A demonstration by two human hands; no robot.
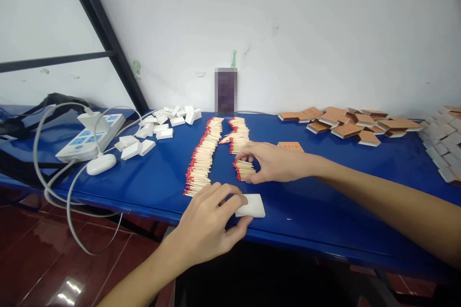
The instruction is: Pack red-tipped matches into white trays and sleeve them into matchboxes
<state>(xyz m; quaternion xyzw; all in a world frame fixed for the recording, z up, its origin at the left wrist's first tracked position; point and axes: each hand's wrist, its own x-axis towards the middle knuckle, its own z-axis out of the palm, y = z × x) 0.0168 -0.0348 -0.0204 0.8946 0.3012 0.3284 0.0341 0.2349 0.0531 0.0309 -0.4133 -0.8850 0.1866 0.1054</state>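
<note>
Near the table's front edge, my left hand [212, 218] holds the left end of a small white matchbox tray [255, 206] between thumb and fingers. Which way up the tray lies, I cannot tell. Just beyond it, my right hand [275, 160] has its thumb and fingers closed around a small bunch of red-tipped matches [245, 171] on the table. A long row of matches [203, 158] runs away from me on the left. A shorter row of matches [239, 134] lies behind the bunch. An orange matchbox sleeve [291, 146] lies partly hidden behind my right wrist.
White matchbox trays [164, 132] are scattered at the back left. Orange matchbox sleeves [347, 129] are heaped at the back right, beside stacked boxes [444, 144]. A power strip [90, 136] with looping white cables stands left. A blurred dark object [226, 91] leans on the wall.
</note>
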